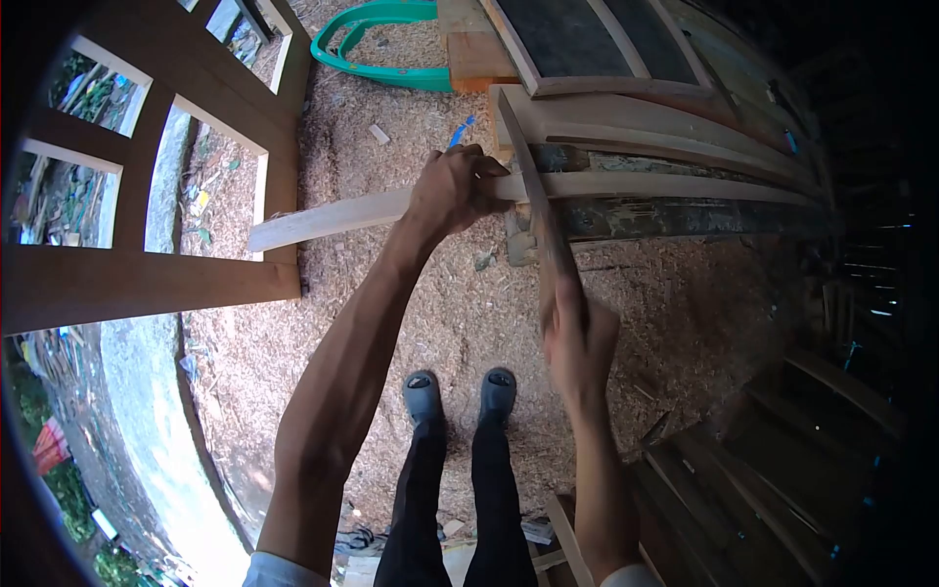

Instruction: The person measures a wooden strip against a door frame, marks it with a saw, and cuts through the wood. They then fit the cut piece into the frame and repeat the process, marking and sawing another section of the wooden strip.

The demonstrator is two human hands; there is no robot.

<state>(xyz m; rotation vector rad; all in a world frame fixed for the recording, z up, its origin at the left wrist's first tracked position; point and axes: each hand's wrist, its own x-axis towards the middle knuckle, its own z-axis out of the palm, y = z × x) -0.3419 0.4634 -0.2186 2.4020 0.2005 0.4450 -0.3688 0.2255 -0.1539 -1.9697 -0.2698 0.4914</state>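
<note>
my left grip clasps the strip, which runs along the beam and juts past its end; my right grip holds the saw across it. sawing seems in hand (cut depth i can't tell); the next stroke wants a steady hold.

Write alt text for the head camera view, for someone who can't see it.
A person's right hand holds a handsaw across a long wooden strip, which the left hand grips. Wood shavings cover the ground, with a wooden frame at the picture's left.
</note>
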